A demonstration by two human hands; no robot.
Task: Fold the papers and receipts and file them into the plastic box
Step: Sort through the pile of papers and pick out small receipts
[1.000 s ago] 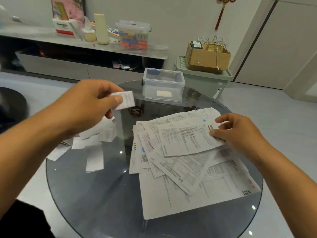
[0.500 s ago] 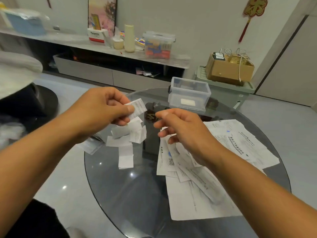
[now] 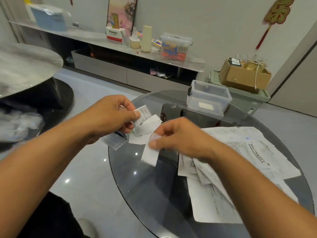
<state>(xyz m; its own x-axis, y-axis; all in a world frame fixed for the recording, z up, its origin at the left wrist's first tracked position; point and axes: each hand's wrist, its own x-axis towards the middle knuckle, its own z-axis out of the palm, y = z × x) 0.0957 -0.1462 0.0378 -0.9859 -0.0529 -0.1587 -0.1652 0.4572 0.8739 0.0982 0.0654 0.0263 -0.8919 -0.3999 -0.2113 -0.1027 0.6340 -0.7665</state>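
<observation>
Glass, dark and round: the desk (image 3: 154,194) sits in front of me w/ paperwork spread over it. My left hand (image 3: 109,115) is up over the desk's far-left edge, thumb & fingers pinching a small folded receipt (image 3: 143,114), printed side showing. My right hand (image 3: 180,136) is just beside it, thumb & forefinger pinching the top of a blank white slip (image 3: 151,155) that hangs down over the glass. Between the 2 hands, a few more loose receipts (image 3: 144,133) lie on the desk, some partly hidden under my left hand. On the desk's right side is a big overlapping pile of printed papers (image 3: 240,160), partly covered by my right forearm. At the far edge of the desk stands the clear plastic box (image 3: 208,100), lid off, w/ what looks like 1 folded piece of paper on its bottom. It's well apart from both hands.
</observation>
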